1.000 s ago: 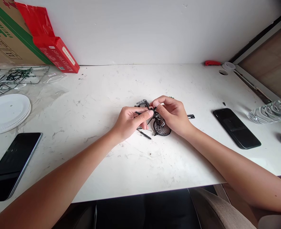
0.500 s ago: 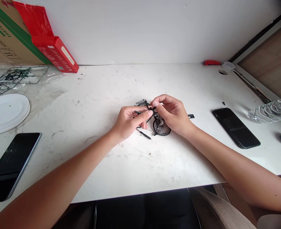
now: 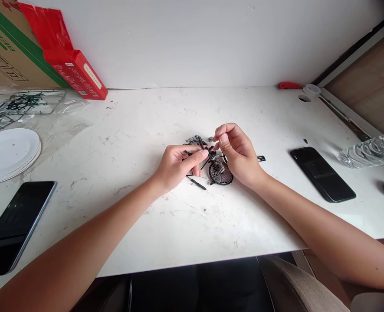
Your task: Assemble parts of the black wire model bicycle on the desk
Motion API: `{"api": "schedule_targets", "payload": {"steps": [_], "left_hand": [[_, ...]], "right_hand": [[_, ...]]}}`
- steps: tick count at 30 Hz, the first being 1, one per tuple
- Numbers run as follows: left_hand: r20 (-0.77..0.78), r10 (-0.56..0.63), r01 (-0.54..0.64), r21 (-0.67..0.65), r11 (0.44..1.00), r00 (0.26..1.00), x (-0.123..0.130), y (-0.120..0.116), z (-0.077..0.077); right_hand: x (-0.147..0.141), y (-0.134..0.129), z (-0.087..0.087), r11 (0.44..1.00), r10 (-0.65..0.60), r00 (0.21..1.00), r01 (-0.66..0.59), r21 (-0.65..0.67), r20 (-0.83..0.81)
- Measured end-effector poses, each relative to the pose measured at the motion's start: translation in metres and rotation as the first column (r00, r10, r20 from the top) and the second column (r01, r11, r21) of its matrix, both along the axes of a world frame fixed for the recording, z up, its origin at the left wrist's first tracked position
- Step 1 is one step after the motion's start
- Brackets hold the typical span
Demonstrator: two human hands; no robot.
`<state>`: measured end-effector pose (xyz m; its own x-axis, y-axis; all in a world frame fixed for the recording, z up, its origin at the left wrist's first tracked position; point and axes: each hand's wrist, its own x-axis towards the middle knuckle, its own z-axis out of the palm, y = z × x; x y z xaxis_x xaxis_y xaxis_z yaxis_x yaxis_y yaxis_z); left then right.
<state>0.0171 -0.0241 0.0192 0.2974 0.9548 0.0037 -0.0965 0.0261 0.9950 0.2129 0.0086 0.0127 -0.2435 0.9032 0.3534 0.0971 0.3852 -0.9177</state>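
Note:
A small black model bicycle (image 3: 221, 173) lies near the middle of the white table, its spoked wheel between my hands. My left hand (image 3: 180, 164) pinches a dark part of it between thumb and fingers. Just right of that part, my right hand (image 3: 239, 151) is raised with thumb and index finger curled close together; whether something tiny is between them is too small to tell. A thin black rod-like piece (image 3: 196, 183) lies below my left fingers. Another black piece (image 3: 261, 158) shows to the right of my right hand.
A phone (image 3: 323, 174) and a clear bottle (image 3: 369, 151) are at the right. Another phone (image 3: 19, 225), white plates (image 3: 11, 154) and dark green part frames (image 3: 25, 102) are at the left. A red package (image 3: 76, 73) leans by a cardboard box (image 3: 3, 47).
My right hand has moved slightly up and right, off the dark part held in my left hand. More of the bicycle shows between the hands. My left hand has stayed almost still.

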Motion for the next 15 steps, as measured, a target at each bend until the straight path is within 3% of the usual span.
{"api": "schedule_targets", "payload": {"steps": [7,15], "left_hand": [[0.0,0.001,-0.001,-0.002,1.0,1.0,0.0004,0.0003,0.0005],[-0.016,-0.013,0.013,0.021,1.0,1.0,-0.0007,0.0004,0.0001]], "right_hand": [[0.0,-0.0052,0.0047,1.0,-0.006,1.0,0.006,-0.009,-0.001],[-0.0031,-0.0042,0.0039,0.991,-0.128,0.99,0.13,-0.029,0.057]]}}
